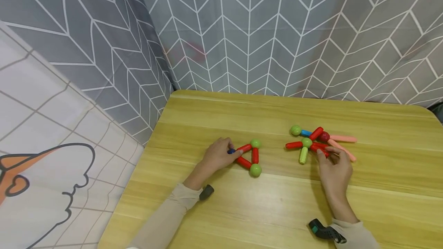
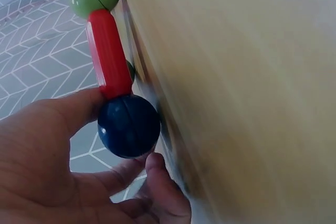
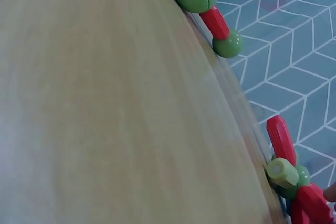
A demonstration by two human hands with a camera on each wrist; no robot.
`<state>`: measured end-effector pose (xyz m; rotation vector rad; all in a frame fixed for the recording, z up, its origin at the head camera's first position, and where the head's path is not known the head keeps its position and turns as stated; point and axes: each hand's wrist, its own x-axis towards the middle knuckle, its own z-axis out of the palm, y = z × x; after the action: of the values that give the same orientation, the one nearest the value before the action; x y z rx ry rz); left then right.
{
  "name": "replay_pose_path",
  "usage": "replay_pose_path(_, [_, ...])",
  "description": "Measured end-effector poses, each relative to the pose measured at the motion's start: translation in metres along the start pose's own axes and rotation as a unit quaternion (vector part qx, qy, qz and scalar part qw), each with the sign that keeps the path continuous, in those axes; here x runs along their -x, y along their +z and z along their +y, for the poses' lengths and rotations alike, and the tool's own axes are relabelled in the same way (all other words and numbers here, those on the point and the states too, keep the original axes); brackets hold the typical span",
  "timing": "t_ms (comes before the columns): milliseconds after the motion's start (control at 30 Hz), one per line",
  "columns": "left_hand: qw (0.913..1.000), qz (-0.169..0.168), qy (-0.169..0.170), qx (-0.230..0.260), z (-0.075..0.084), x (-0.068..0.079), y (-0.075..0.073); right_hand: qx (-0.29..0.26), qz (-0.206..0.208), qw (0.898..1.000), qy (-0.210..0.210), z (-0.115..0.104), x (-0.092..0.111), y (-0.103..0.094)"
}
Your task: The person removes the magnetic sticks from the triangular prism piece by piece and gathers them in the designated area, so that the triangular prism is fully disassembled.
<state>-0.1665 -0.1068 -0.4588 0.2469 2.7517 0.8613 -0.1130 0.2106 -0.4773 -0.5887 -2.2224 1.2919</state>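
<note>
My left hand [image 1: 218, 156] grips a dark blue ball [image 2: 128, 127] at one corner of a triangle. Red rods [image 1: 255, 155] form its sides, and a green ball [image 1: 255, 170] sits at each of the other two corners. On the right, my right hand [image 1: 335, 170] pinches a red rod [image 1: 320, 149] that meets another green ball [image 1: 306, 142]. From that ball also reach a red rod to the left, one to the upper right and a yellow-green rod [image 1: 303, 156] toward the front. Only a fingertip of this hand shows in the right wrist view.
Just behind the right cluster lie a green ball [image 1: 295, 130], a blue rod [image 1: 306, 133], a dark red ball [image 1: 323, 136] and two pink rods [image 1: 342, 138]. The wooden table [image 1: 277, 210] ends at a patterned grey curtain [image 1: 242, 30]. White tiles [image 1: 100, 156] flank its left side.
</note>
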Motion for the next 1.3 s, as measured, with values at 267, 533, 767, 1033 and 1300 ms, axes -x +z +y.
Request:
replay_pose_path(267, [0.9995,-0.006,0.026,0.016,0.002,-0.001,0.0,-0.008,0.017,0.992,-0.123,-0.014,0.01,0.001])
replay_pose_path(533, [0.9992,-0.027,0.025,0.019,0.003,-0.001,0.0,-0.027,-0.169,0.969,-0.179,-0.033,0.037,0.024])
replay_pose_path(767, [0.9978,-0.046,0.031,0.036,0.003,-0.001,0.0,-0.054,-0.357,0.921,-0.146,-0.032,0.051,0.048])
replay_pose_path(1033, [0.9977,-0.051,0.031,0.032,0.002,-0.002,0.0,-0.045,-0.381,0.906,-0.177,-0.034,0.056,0.065])
replay_pose_path(1300, [0.9972,-0.053,0.038,0.037,0.0,-0.003,0.0,-0.013,-0.344,0.911,-0.227,-0.035,0.058,0.073])
